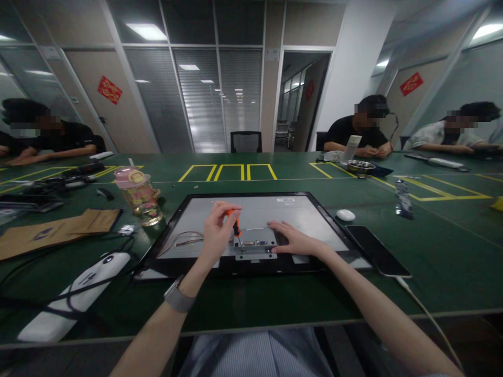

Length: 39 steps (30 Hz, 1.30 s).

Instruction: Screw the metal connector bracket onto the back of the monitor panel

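A flat monitor panel (302, 209) lies face down on the green table, its grey metal back up. Near its front edge sits a small metal connector plate (255, 247) with ports. My left hand (217, 230) is closed around an orange-handled screwdriver (236, 224), held upright with its tip down at the plate's left end. My right hand (294, 239) lies flat with fingers stretched out on the panel, touching the right side of the plate. Thin wires (184, 239) run across the panel's left part.
A pink-lidded bottle (138, 195), brown envelopes (55, 230) and a white power strip (74, 293) with black cables lie to the left. A phone (376, 250) with its cable and a white earbud case (346, 214) lie to the right. Three people sit at the far side.
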Available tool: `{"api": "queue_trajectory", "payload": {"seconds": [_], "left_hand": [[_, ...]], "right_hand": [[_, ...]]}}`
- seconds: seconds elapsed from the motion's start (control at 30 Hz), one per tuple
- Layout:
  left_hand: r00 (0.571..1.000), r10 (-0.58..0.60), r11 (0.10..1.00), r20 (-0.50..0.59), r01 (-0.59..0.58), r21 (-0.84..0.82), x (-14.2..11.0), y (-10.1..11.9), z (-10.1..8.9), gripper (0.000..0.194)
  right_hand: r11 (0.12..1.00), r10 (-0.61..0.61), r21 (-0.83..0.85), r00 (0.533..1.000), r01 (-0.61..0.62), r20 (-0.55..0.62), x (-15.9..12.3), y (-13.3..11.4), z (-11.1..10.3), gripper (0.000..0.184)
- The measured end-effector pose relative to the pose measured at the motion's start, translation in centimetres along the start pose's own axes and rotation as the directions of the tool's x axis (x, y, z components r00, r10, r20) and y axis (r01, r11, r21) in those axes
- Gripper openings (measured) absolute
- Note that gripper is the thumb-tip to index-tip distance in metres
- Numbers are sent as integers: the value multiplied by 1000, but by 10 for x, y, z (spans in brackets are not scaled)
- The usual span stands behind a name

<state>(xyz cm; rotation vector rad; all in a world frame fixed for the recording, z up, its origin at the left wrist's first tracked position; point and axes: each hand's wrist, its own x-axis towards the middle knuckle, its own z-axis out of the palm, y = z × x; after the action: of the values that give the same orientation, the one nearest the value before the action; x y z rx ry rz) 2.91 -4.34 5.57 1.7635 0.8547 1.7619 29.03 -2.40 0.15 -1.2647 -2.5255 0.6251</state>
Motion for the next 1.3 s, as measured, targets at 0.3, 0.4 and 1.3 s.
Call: {"api": "queue_trajectory", "payload": {"seconds": [0.3,0.4,1.3], "left_hand": [[992,-103,983,76,113,-147,-3,-4,1,29],[989,-115,975,94,131,-177,-3,-6,1,28],[985,-141,965,100,160,-210,-3,-1,3,31]], "right_hand": [[999,40,3,999,-40,23,-2,-6,-3,87],[999,32,4,999,-33,20,-2,-6,-3,85],[1000,3,13,1000,-3,1,0,-3,-1,85]]}}
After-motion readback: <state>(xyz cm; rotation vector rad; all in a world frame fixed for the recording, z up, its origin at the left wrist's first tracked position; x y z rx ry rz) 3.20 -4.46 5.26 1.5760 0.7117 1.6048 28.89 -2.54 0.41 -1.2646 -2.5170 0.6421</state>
